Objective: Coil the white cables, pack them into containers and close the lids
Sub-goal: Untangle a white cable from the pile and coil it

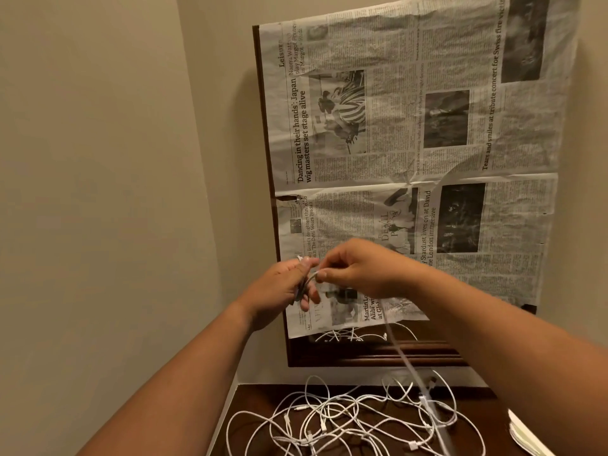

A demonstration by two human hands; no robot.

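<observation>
Both hands are raised in front of a newspaper-covered frame. My left hand grips a small bundle of white cable, its fingers curled round it. My right hand pinches the same cable close to my left thumb. From the right hand a blurred strand hangs down to the table. A tangled heap of several white cables lies on the dark wooden table below. No container shows in view.
A dark wooden frame covered with newspaper leans on the beige wall behind the table. A stack of white lids or papers peeks in at the lower right. The table's left edge meets the wall corner.
</observation>
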